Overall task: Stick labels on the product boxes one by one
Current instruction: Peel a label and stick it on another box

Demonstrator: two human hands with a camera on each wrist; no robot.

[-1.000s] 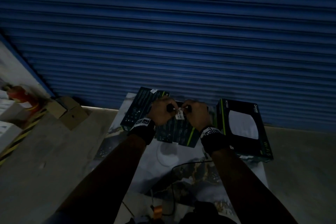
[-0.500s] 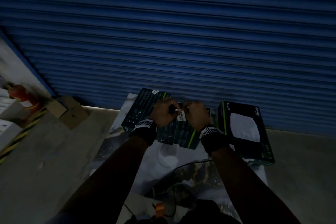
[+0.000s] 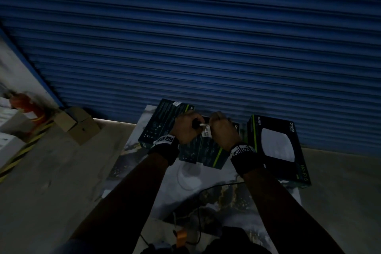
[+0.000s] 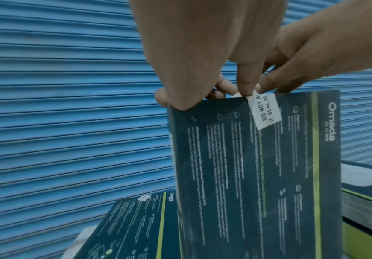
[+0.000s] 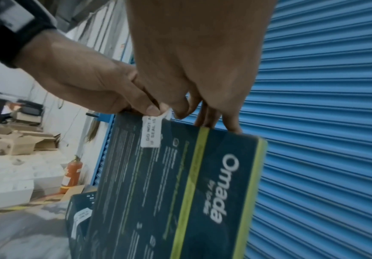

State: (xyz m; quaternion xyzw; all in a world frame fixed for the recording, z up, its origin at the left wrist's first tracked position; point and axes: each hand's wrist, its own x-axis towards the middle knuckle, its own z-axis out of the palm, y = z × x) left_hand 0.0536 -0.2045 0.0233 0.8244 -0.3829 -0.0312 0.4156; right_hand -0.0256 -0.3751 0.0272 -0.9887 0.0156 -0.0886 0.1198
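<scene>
Box (image 4: 256, 175) stands on edge between both hands at 12 o'clock of the mat (image 3: 206, 198), its back panel facing the wearer. Little has changed over the last second: the hands have kept their places at the top edge, and the white seal label (image 4: 266, 110) now lies flatter against the panel, its upper end still folded over the edge. Judgement: sticking on this box is nearly done; the fold over the top needs a last rub.

Left hand (image 4: 187, 57): fingers curled over the top corner, gripping the box; thumb tip presses the label at the fold.

Right hand (image 5: 193, 57): fingers curled over the top edge near the green stripe, gripping the box; thumb and forefinger pinch the label's free end.

Second box (image 3: 162, 121) lies flat at 11 o'clock of the hands, a label already at its far edge. Third box (image 3: 276, 146), with a white disc pictured on it, lies at 3 o'clock; whether it carries a label I cannot tell.
</scene>
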